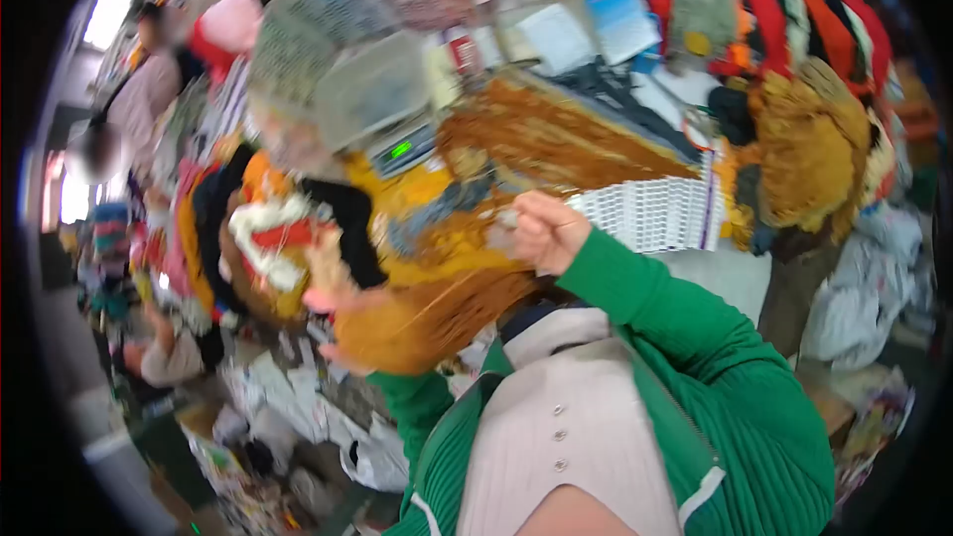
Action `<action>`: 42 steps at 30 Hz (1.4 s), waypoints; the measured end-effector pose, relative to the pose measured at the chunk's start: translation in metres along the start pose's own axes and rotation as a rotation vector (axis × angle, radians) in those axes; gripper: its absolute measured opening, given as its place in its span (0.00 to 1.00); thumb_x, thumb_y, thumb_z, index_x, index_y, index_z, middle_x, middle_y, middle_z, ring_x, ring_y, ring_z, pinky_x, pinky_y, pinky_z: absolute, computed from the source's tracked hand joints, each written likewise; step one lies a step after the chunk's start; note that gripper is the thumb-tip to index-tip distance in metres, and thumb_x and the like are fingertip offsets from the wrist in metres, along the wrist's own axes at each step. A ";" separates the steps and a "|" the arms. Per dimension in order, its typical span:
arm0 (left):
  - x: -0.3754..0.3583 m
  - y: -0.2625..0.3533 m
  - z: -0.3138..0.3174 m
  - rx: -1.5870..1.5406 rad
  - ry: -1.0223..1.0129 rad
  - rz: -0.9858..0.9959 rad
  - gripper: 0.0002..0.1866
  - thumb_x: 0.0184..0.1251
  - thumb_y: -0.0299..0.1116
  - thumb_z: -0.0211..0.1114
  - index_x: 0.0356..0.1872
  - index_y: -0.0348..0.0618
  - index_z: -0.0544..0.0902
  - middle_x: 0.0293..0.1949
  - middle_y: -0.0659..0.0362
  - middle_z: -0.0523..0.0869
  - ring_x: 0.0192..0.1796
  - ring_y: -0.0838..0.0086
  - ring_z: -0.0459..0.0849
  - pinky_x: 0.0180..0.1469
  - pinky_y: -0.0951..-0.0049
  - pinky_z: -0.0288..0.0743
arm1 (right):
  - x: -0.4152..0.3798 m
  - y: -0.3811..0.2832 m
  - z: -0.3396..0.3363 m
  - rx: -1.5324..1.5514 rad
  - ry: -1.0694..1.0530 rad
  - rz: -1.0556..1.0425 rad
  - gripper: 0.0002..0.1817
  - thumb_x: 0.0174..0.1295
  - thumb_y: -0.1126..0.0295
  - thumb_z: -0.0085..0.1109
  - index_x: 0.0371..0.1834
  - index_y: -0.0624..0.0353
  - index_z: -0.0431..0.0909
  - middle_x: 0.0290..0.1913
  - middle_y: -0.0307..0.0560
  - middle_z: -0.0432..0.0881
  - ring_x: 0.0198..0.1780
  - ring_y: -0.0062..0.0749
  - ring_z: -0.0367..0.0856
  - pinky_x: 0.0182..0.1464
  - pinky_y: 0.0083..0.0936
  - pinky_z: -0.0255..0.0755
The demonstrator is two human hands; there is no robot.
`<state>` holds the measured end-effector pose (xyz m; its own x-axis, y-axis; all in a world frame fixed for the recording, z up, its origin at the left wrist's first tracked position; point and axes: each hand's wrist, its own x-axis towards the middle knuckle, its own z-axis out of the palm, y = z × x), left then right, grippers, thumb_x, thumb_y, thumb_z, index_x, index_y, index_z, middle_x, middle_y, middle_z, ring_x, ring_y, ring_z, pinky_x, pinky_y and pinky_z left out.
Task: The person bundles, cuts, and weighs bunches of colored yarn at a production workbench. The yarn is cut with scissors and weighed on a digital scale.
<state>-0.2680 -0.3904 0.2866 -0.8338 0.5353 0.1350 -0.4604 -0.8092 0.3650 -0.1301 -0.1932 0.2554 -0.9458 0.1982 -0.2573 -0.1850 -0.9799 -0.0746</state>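
Note:
A golden-brown bundle of fine strands, like yarn (427, 323), stretches across in front of my body. My left hand (323, 300) is blurred and partly hidden by the bundle, its fingers around the left end. Close above the bundle's right end, my right hand (548, 228) is closed with fingertips pinched together; what lies between them is too blurred to name. More brown strands (556, 129) are spread over the table beyond my hands. A grey-blue tuft (437, 223) lies on yellow material (402, 263) between them.
A scale with a green display (401, 150) stands beside a clear plastic box (372, 89). Coloured yarn bundles (809, 144) are piled at right, others (273, 228) at left. A printed white sheet (645, 213) lies near my right hand. Other people (149, 104) are at far left.

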 end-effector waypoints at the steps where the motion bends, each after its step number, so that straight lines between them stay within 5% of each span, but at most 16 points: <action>1: 0.001 -0.002 -0.003 -0.146 0.041 -0.030 0.30 0.52 0.45 0.53 0.54 0.38 0.58 0.27 0.65 0.70 0.28 0.83 0.69 0.32 0.82 0.65 | -0.007 -0.010 -0.008 -0.038 0.017 -0.007 0.04 0.56 0.68 0.45 0.27 0.55 0.67 0.14 0.34 0.65 0.15 0.17 0.59 0.17 0.14 0.53; 3: 0.003 -0.009 0.004 -0.443 0.102 -0.134 0.23 0.57 0.36 0.49 0.53 0.38 0.61 0.12 0.72 0.66 0.14 0.92 0.65 0.20 0.93 0.61 | -0.024 -0.030 -0.031 -0.153 0.148 0.057 0.04 0.54 0.69 0.47 0.27 0.56 0.68 0.14 0.34 0.65 0.14 0.17 0.59 0.15 0.14 0.54; 9: 0.003 -0.013 0.015 -0.370 -0.162 -0.415 0.10 0.58 0.35 0.47 0.31 0.36 0.69 0.08 0.69 0.65 0.10 0.86 0.65 0.16 0.90 0.63 | -0.079 -0.094 -0.133 -0.358 0.621 -0.009 0.04 0.51 0.72 0.50 0.22 0.59 0.70 0.14 0.38 0.69 0.12 0.20 0.64 0.12 0.16 0.56; 12: 0.002 0.002 0.031 -0.311 -0.144 -0.369 0.10 0.58 0.34 0.47 0.29 0.37 0.69 0.08 0.69 0.65 0.10 0.86 0.65 0.15 0.90 0.62 | -0.116 -0.158 -0.222 -0.977 0.622 -0.316 0.04 0.48 0.72 0.51 0.23 0.60 0.71 0.16 0.42 0.72 0.13 0.22 0.67 0.13 0.16 0.60; 15: -0.006 0.017 0.046 -0.239 -0.006 -0.235 0.09 0.57 0.34 0.47 0.27 0.37 0.69 0.08 0.68 0.65 0.10 0.86 0.65 0.15 0.90 0.62 | -0.126 -0.237 -0.267 -0.847 1.027 -0.409 0.02 0.44 0.77 0.50 0.22 0.61 0.72 0.15 0.44 0.72 0.13 0.26 0.70 0.13 0.21 0.64; 17: -0.012 0.017 0.054 -0.195 0.077 -0.145 0.09 0.57 0.34 0.47 0.26 0.38 0.68 0.07 0.68 0.65 0.10 0.86 0.65 0.14 0.89 0.62 | -0.121 -0.292 -0.329 -1.232 1.158 -0.515 0.03 0.45 0.76 0.48 0.24 0.61 0.72 0.16 0.50 0.73 0.18 0.35 0.73 0.19 0.27 0.68; 19: -0.017 0.012 0.060 -0.154 0.139 -0.074 0.09 0.57 0.33 0.47 0.25 0.38 0.68 0.07 0.68 0.65 0.10 0.86 0.65 0.14 0.89 0.62 | -0.114 -0.329 -0.336 -2.131 1.279 -0.726 0.05 0.47 0.72 0.46 0.24 0.60 0.72 0.20 0.56 0.74 0.25 0.47 0.74 0.29 0.35 0.69; 25: -0.048 0.022 0.105 -0.033 0.309 0.152 0.09 0.57 0.33 0.47 0.22 0.40 0.67 0.07 0.67 0.65 0.10 0.85 0.65 0.13 0.89 0.61 | -0.061 -0.358 -0.305 -2.292 1.400 0.105 0.19 0.44 0.61 0.52 0.40 0.55 0.65 0.39 0.57 0.70 0.43 0.51 0.69 0.42 0.40 0.62; 27: -0.059 0.030 0.112 -0.027 0.347 0.213 0.09 0.57 0.32 0.47 0.21 0.40 0.67 0.07 0.67 0.65 0.10 0.85 0.65 0.13 0.89 0.61 | -0.052 -0.339 -0.277 -2.495 1.580 0.025 0.23 0.43 0.64 0.53 0.45 0.55 0.64 0.45 0.56 0.66 0.49 0.45 0.65 0.49 0.40 0.56; 29: -0.068 0.038 0.106 -0.014 0.397 0.223 0.08 0.57 0.30 0.46 0.21 0.40 0.68 0.07 0.66 0.65 0.10 0.85 0.65 0.13 0.89 0.60 | -0.042 -0.319 -0.258 -2.598 1.306 -0.304 0.22 0.40 0.72 0.53 0.44 0.55 0.67 0.45 0.52 0.67 0.50 0.41 0.64 0.49 0.39 0.55; 32: -0.068 0.032 0.091 -0.016 0.450 0.274 0.09 0.57 0.29 0.46 0.19 0.41 0.68 0.07 0.66 0.65 0.09 0.85 0.64 0.13 0.88 0.61 | -0.012 -0.243 -0.242 -2.406 0.738 -0.095 0.12 0.39 0.75 0.51 0.32 0.59 0.72 0.34 0.55 0.74 0.34 0.48 0.73 0.34 0.34 0.68; 33: -0.070 0.034 0.085 -0.031 0.457 0.257 0.08 0.57 0.29 0.46 0.20 0.41 0.68 0.07 0.66 0.65 0.09 0.85 0.64 0.14 0.88 0.61 | 0.010 -0.209 -0.229 -2.410 0.398 0.435 0.11 0.41 0.76 0.48 0.32 0.58 0.72 0.31 0.54 0.75 0.30 0.48 0.74 0.30 0.35 0.69; 36: -0.078 0.042 0.068 -0.039 0.503 0.214 0.09 0.57 0.30 0.44 0.19 0.43 0.68 0.08 0.67 0.64 0.10 0.86 0.64 0.15 0.89 0.61 | 0.019 -0.074 -0.237 -2.296 -0.020 0.259 0.09 0.46 0.73 0.46 0.31 0.56 0.73 0.32 0.50 0.74 0.32 0.46 0.75 0.31 0.36 0.69; 37: -0.082 0.041 0.068 -0.052 0.421 0.236 0.09 0.57 0.30 0.44 0.18 0.43 0.67 0.08 0.68 0.64 0.10 0.87 0.64 0.15 0.89 0.61 | 0.032 -0.050 -0.211 -2.314 -0.095 0.551 0.07 0.47 0.72 0.44 0.28 0.57 0.72 0.31 0.49 0.73 0.33 0.44 0.74 0.31 0.37 0.68; 40: -0.091 0.040 0.067 -0.054 0.292 0.232 0.11 0.57 0.29 0.42 0.16 0.46 0.66 0.08 0.69 0.64 0.11 0.88 0.64 0.15 0.90 0.60 | 0.060 0.022 -0.233 -2.306 0.197 0.180 0.09 0.49 0.69 0.41 0.30 0.58 0.70 0.31 0.49 0.75 0.28 0.45 0.76 0.27 0.40 0.68; 42: -0.112 0.061 0.070 -0.009 0.437 0.222 0.12 0.58 0.29 0.41 0.14 0.47 0.64 0.08 0.68 0.64 0.10 0.88 0.64 0.13 0.89 0.60 | 0.084 0.026 -0.247 -2.273 0.144 0.400 0.12 0.50 0.68 0.40 0.37 0.59 0.69 0.34 0.54 0.75 0.33 0.45 0.76 0.29 0.42 0.68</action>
<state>-0.1810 -0.4829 0.3578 -0.9609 0.1997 -0.1916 -0.2584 -0.8950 0.3635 -0.1484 -0.1969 -0.0060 -0.8085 0.1697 -0.5635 0.5301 0.6260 -0.5719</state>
